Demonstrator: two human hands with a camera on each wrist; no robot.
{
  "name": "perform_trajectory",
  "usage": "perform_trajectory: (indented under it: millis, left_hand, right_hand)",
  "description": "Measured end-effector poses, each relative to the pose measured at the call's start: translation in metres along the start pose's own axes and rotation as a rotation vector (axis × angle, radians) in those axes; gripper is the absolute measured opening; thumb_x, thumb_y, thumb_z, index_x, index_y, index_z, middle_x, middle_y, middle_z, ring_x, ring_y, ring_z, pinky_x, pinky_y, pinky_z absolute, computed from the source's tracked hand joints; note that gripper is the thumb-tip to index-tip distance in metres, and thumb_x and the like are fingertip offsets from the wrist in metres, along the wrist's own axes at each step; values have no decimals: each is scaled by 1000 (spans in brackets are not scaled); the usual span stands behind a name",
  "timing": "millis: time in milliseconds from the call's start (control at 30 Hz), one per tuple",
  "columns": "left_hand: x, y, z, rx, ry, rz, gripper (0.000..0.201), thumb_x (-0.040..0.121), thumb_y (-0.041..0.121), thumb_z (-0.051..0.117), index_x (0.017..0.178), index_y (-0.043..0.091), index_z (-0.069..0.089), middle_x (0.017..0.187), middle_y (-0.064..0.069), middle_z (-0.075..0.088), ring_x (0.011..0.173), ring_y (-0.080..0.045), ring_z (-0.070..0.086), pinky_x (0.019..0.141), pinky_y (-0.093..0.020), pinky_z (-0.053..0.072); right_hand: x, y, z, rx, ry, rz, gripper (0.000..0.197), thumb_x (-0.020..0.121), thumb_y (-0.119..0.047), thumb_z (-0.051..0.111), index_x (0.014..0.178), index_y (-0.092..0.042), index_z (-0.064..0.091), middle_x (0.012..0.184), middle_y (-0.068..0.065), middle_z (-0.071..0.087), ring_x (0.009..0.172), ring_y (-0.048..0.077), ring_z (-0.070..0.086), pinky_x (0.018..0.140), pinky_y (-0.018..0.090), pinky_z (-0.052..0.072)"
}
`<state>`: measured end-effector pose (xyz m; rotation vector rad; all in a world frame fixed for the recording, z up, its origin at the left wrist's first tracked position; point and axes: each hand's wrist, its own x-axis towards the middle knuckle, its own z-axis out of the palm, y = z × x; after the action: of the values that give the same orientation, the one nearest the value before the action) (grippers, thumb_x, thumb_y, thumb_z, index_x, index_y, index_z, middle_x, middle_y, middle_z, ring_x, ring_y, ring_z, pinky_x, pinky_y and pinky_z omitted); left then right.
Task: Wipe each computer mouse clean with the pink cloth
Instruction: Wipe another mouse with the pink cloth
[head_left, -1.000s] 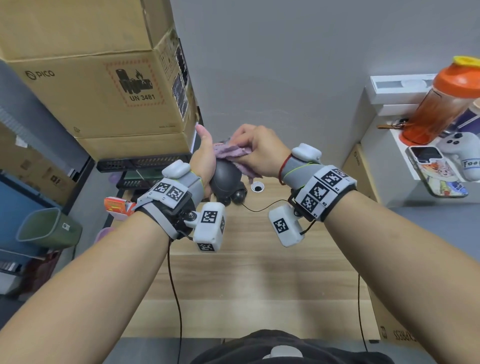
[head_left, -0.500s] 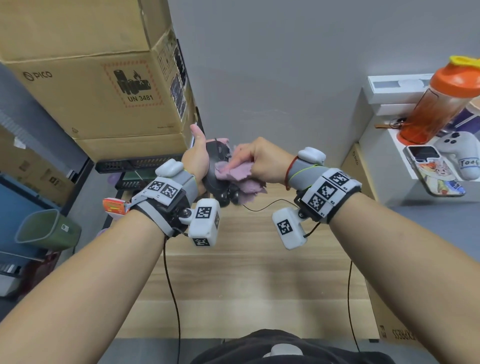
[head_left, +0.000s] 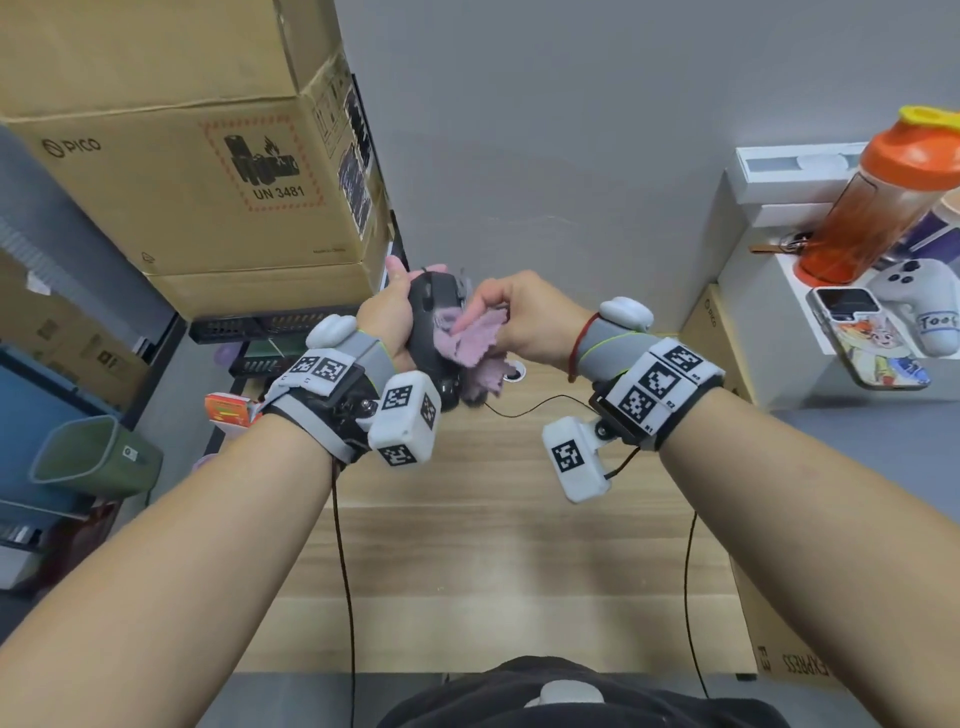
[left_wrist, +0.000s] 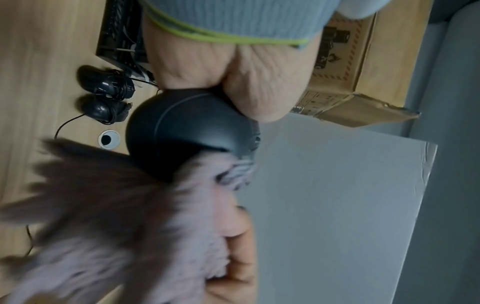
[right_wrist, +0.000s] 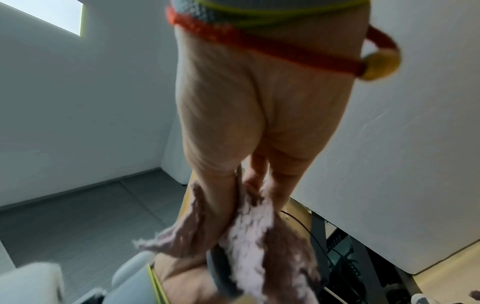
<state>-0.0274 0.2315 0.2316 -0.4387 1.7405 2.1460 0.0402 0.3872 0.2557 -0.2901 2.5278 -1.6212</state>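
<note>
My left hand (head_left: 397, 317) grips a black computer mouse (head_left: 431, 322) (left_wrist: 182, 127), held up above the wooden desk (head_left: 467, 545) with its nose pointing away. My right hand (head_left: 511, 317) pinches the pink cloth (head_left: 470, 345) (left_wrist: 116, 226) (right_wrist: 249, 242) and presses it on the mouse's right side. The cloth hangs down over the mouse's lower part. Two more black mice (left_wrist: 103, 82) (left_wrist: 100, 110) lie side by side on the desk below, seen in the left wrist view.
Stacked cardboard boxes (head_left: 208, 171) stand at the back left over a black rack (head_left: 260, 327). A round cable hole (left_wrist: 109, 139) sits in the desk near the mice. To the right are an orange bottle (head_left: 878, 202), a phone (head_left: 862, 338) and a white controller (head_left: 919, 306).
The left hand has tilted the mouse upright and raised it. The right hand's cloth has slid from the mouse's top down onto its right side.
</note>
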Motion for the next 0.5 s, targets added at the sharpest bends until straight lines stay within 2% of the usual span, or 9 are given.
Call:
perform_trajectory:
  millis: [67, 167, 233, 300, 333, 400, 500]
  left_hand:
    - [6, 3, -2, -33, 1, -9, 62, 99, 61, 35, 102, 13, 75, 99, -18, 74, 94, -35, 72, 90, -53, 57]
    - [3, 3, 1, -52, -83, -85, 64, 96, 62, 44, 120, 6, 66, 111, -19, 73, 98, -35, 73, 79, -52, 61]
    - [0, -2, 3, -47, -127, -116, 63, 98, 57, 44, 129, 5, 59, 117, -20, 71, 99, -34, 73, 69, -45, 61]
    - [-1, -7, 7, -68, -141, -108, 59, 99, 53, 46, 133, 6, 55, 121, -19, 70, 100, -35, 72, 71, -45, 61]
    - [0, -8, 7, -85, -129, -104, 59, 98, 53, 48, 134, 6, 55, 121, -19, 69, 101, -37, 72, 74, -48, 60]
    - [4, -8, 5, -105, -75, -100, 62, 96, 55, 51, 131, 4, 58, 121, -20, 70, 103, -37, 71, 83, -53, 59]
    - [12, 0, 2, -103, 2, -67, 62, 94, 55, 55, 127, 3, 59, 118, -21, 70, 99, -36, 72, 88, -58, 56]
  right_hand:
    - [-2, 3, 2, -49, -50, 35, 35, 70, 7, 72, 74, -28, 73, 77, -3, 69, 69, 7, 58, 66, 19, 47]
    - [2, 2, 4, 15, 83, 28, 26, 73, 13, 67, 81, -11, 74, 67, -14, 67, 60, -8, 57, 60, 10, 44]
    - [8, 2, 4, 68, 237, 4, 19, 74, 7, 71, 81, -11, 73, 65, -6, 65, 58, 2, 55, 55, 17, 45]
    - [13, 4, 3, 140, 331, 24, 18, 75, 1, 75, 78, -17, 71, 65, 6, 66, 53, 18, 58, 49, 25, 47]
    - [14, 4, 4, 159, 339, 37, 19, 76, 0, 75, 77, -18, 70, 65, 10, 65, 51, 22, 59, 47, 26, 48]
    - [12, 6, 5, 107, 280, 21, 23, 76, 1, 73, 75, -21, 68, 66, 7, 65, 54, 15, 57, 49, 21, 46]
    - [5, 7, 6, -17, 22, -1, 29, 74, 5, 71, 73, -23, 69, 65, -9, 63, 57, -2, 52, 57, 12, 42]
